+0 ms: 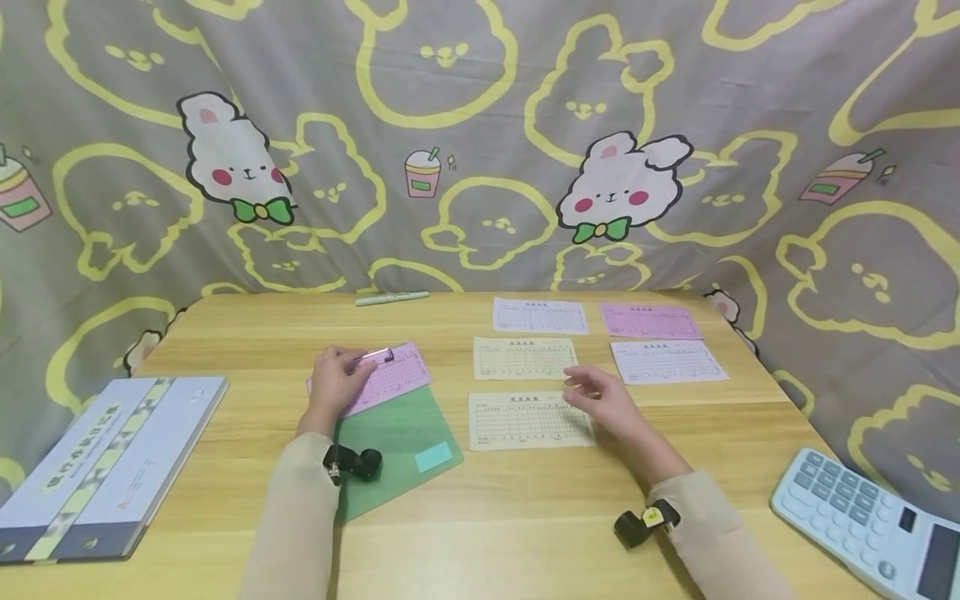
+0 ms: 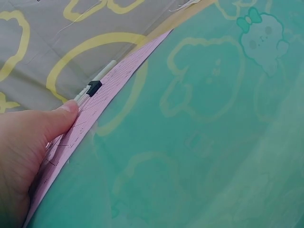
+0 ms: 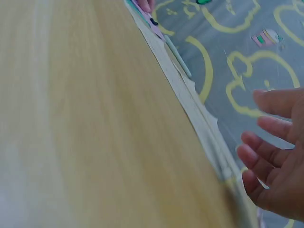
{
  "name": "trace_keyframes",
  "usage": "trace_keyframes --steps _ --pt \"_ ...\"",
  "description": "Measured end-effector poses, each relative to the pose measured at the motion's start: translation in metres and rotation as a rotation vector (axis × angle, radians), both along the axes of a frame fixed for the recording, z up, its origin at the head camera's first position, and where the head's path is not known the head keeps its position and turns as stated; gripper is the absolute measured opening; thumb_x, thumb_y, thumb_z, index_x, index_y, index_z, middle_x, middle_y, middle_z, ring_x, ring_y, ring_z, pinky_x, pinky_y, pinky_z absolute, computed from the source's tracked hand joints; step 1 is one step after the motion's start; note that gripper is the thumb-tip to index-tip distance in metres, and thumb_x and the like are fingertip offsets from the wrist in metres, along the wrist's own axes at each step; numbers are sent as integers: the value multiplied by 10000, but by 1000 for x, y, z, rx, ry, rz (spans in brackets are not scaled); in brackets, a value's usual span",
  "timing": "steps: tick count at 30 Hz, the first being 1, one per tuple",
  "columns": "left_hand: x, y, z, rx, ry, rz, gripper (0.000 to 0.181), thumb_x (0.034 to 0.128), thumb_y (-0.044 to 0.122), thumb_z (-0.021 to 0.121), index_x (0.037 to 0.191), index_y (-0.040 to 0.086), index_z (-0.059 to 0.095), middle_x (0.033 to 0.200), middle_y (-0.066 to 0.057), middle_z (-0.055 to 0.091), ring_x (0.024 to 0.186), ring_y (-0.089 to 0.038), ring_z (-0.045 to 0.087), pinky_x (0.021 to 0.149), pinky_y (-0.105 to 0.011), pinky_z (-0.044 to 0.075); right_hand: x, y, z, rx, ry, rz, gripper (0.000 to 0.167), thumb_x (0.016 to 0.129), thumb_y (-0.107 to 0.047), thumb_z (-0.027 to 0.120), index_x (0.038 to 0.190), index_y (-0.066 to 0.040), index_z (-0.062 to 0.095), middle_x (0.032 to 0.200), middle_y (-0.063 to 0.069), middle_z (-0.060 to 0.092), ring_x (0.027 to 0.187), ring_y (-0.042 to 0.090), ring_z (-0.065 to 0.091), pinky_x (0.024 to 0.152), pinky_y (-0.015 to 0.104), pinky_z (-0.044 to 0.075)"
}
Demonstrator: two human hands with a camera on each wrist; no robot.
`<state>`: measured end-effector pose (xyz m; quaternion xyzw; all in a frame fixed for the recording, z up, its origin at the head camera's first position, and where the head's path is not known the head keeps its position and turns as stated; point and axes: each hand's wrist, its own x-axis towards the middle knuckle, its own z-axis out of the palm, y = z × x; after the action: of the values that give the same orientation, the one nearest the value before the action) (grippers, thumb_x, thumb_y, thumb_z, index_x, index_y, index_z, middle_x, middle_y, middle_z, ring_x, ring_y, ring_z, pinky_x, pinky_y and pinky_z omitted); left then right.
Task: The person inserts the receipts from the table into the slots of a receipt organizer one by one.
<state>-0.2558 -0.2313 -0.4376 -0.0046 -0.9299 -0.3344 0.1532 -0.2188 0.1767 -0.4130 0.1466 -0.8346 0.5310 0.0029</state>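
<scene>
Left hand (image 1: 334, 383) pinches a slim silver metal clip (image 1: 377, 356) over a pink paper slip (image 1: 397, 380). Right hand (image 1: 609, 407): fingers parted.

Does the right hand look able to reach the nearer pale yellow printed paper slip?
Probably yes: the right hand is empty and close to the upper right corner of the nearer pale yellow slip, with nothing seen lying on it.

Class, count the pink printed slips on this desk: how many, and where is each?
2: one pink slip on the green clipboard, partly covered by the left hand; another pink slip at the back right, just behind a white slip. More could be hidden beneath.
</scene>
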Motion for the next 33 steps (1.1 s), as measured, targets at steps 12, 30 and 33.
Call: trace_keyframes --steps 12,30,33 --pt "0 0 0 7 29 -5 349 793 256 621 1034 4 613 940 -147 472 886 -308 398 741 -427 308 3 18 -17 336 87 25 578 668 -254 731 1136 13 521 1061 147 469 983 295 403 838 455 315" --pt "-1 -1 -2 16 34 -1 341 792 248 626 1039 13 612 969 -150 475 912 -308 399 756 -432 307 2 14 -16 449 93 34 449 682 -215 717 1048 -20 546 953 68 448 883 223 369 778 391 314" --pt "-1 0 -2 19 27 -2 342 797 246 620 1045 11 608 975 -154 471 919 -313 395 755 -438 306 3 15 -17 434 90 41 424 686 -195 714 1038 -23 551 934 60 435 853 211 367 745 367 321"
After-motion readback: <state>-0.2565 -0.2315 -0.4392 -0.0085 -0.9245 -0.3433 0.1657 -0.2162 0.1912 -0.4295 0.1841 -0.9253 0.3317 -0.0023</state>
